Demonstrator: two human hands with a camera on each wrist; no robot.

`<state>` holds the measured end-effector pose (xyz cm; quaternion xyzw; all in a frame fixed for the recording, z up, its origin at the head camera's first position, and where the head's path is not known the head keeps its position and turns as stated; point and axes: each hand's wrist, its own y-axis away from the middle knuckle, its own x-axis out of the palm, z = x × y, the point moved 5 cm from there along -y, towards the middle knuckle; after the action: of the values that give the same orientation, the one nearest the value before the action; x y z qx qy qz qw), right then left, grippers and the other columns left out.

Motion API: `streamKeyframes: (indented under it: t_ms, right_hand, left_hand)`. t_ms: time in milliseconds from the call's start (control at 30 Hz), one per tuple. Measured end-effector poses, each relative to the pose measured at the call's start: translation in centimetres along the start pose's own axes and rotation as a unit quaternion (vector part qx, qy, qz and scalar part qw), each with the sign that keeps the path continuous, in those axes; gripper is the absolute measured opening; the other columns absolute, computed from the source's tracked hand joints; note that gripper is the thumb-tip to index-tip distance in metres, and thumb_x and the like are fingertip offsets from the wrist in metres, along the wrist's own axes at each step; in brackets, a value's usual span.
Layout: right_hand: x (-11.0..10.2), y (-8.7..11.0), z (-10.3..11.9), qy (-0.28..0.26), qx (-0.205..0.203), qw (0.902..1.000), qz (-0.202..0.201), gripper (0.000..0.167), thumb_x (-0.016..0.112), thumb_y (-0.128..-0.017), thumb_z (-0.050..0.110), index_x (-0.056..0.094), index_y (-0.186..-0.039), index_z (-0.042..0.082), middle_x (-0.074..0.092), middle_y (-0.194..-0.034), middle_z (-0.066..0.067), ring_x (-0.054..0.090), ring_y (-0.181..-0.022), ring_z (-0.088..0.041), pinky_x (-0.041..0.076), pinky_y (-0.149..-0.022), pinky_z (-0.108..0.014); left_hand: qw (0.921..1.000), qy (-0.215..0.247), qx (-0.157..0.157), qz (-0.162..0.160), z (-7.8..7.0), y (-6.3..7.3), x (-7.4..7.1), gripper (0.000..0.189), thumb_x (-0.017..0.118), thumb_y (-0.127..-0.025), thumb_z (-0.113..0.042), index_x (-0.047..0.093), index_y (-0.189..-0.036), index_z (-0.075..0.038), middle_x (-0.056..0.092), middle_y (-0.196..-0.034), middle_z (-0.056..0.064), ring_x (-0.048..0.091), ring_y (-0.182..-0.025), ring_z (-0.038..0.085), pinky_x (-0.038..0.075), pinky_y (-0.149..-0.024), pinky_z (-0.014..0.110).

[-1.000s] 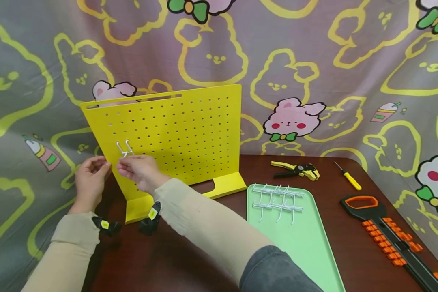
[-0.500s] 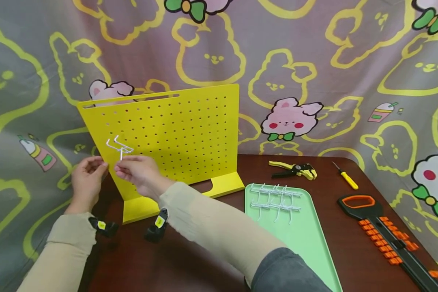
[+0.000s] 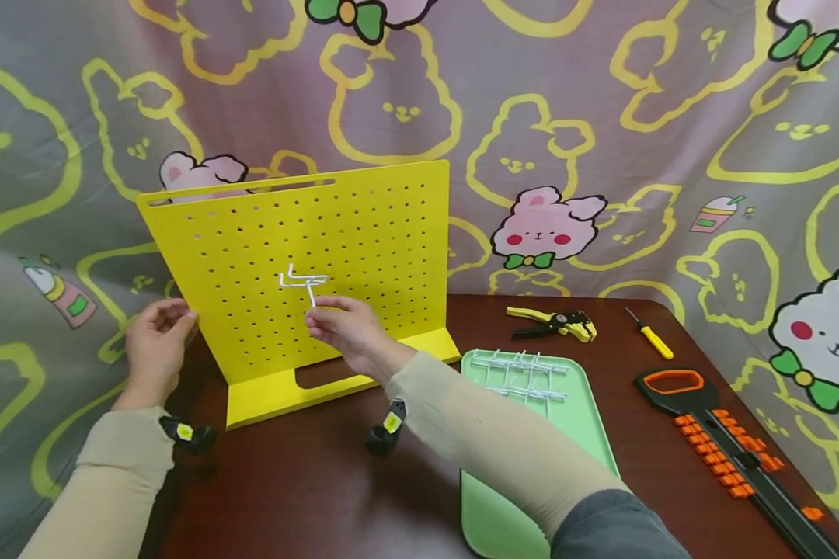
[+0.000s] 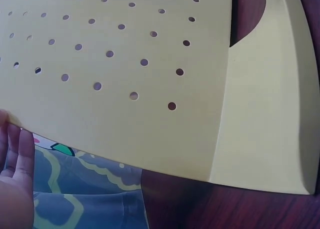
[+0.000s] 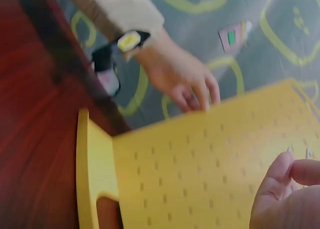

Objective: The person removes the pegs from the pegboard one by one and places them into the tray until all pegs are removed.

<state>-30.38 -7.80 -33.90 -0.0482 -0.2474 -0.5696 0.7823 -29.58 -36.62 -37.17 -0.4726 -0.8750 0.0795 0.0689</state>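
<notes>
A yellow pegboard (image 3: 363, 248) stands upright on its feet at the left of the table. At its left edge my left hand (image 3: 157, 345) grips the board, thumb on the near side; the left wrist view shows fingers (image 4: 24, 154) at that edge. Out in front of the board, my right hand (image 3: 353, 330) pinches the stem of a white wire pegboard hook (image 3: 311, 282). Two bent prongs of the hook point toward the left, apart from the hand. In the right wrist view the hook is mostly hidden behind the right thumb (image 5: 277, 176).
A green tray (image 3: 503, 505) with several white hooks (image 3: 520, 365) lies right of the board, partly under my right forearm. Beyond it are wire strippers (image 3: 562, 322), a yellow screwdriver (image 3: 657, 342) and a black-and-orange tool (image 3: 678, 396). A patterned curtain (image 3: 391, 78) hangs behind the table.
My right hand has drawn the hook away from the board's left part and moved right with it, the prongs now turned leftward. The left hand stays at the board's edge.
</notes>
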Motion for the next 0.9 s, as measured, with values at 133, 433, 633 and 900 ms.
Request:
streamKeyframes:
  t_ms: [133, 433, 633, 900]
  right_hand:
    - [-4.1, 0.5, 1.0, 0.009, -0.003, 0.9999, -0.013, 0.040, 0.061, -0.103, 0.000, 0.053, -0.141, -0.008, 0.067, -0.099, -0.012, 0.064, -0.082, -0.014, 0.058, -0.073, -0.018]
    - [-13.5, 2.8, 2.7, 0.026, -0.028, 0.9951, -0.092, 0.040, 0.057, -0.103, -0.003, 0.048, -0.142, -0.010, 0.065, -0.094, -0.008, 0.063, -0.077, -0.011, 0.057, -0.073, -0.018]
    - [-19.0, 5.2, 3.5, 0.028, -0.044, 0.9919, -0.116, 0.026, 0.054, -0.104, -0.005, 0.053, -0.130, -0.006, 0.067, -0.091, -0.006, 0.064, -0.078, -0.011, 0.057, -0.073, -0.018]
    - [-25.8, 9.5, 3.2, 0.048, -0.040, 0.9875, -0.145, 0.020, 0.051, -0.106, -0.001, 0.051, -0.126, -0.002, 0.068, -0.093, -0.001, 0.065, -0.081, -0.008, 0.057, -0.076, -0.018]
  left_hand:
    - [0.9999, -0.008, -0.006, -0.002, 0.0, 0.0, -0.1, 0.028, 0.063, -0.097, 0.008, 0.066, -0.099, -0.019, 0.058, -0.093, -0.005, 0.055, -0.083, 0.008, 0.053, -0.070, 0.008]
    - [0.9999, 0.008, -0.009, -0.004, 0.0, -0.1, 0.0, 0.028, 0.063, -0.096, 0.010, 0.067, -0.097, -0.018, 0.059, -0.092, -0.004, 0.055, -0.082, 0.009, 0.052, -0.067, 0.007]
    - [1.0000, 0.003, -0.007, -0.005, -0.3, -0.2, -0.3, 0.027, 0.063, -0.097, 0.009, 0.066, -0.098, -0.018, 0.058, -0.093, -0.004, 0.055, -0.081, 0.009, 0.052, -0.067, 0.007]
    - [0.9998, -0.013, -0.017, -0.004, -0.2, 0.0, 0.0, 0.026, 0.063, -0.098, 0.008, 0.066, -0.097, -0.018, 0.059, -0.093, -0.005, 0.055, -0.083, 0.008, 0.052, -0.068, 0.008]
